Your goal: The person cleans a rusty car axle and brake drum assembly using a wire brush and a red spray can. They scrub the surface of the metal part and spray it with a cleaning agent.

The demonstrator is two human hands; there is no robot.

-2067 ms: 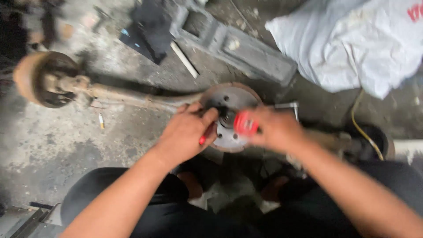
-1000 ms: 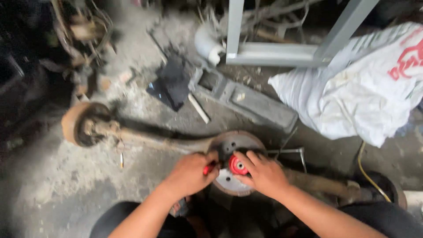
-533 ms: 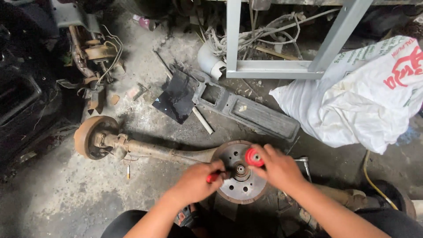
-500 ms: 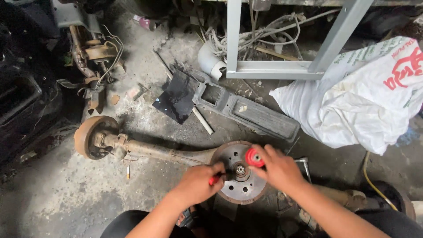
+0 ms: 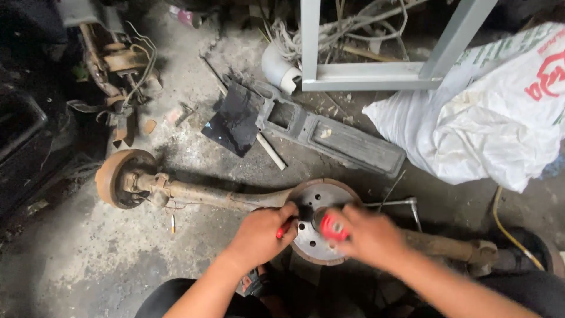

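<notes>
Nearest the viewer, two bare forearms reach forward over dark-clothed knees. The left hand point(image 5: 259, 234) is clenched around a red-handled tool point(image 5: 283, 229), of which only a short stretch of handle shows between the fingers. The right hand point(image 5: 368, 235), blurred by motion, grasps a small red round object point(image 5: 333, 228); its exact shape cannot be made out. Both hands rest against the rusty brake drum point(image 5: 318, 203), a round, flat-faced metal disc with small holes, lying between them at the middle of the lower frame. The drum sits on a long, corroded brown axle point(image 5: 218, 198) that runs leftward to a second rusty drum point(image 5: 120, 176) and rightward along the floor. A thin metal rod point(image 5: 397, 203) lies just beyond the right hand. The concrete floor point(image 5: 88, 259) is rough, grey and stained. Farther back lie a grey moulded plastic panel point(image 5: 338, 138), a black flat sheet point(image 5: 235, 121) and a white crumpled sack point(image 5: 488, 129). Farthest stands a pale metal frame point(image 5: 365, 76) with tangled wires.
</notes>
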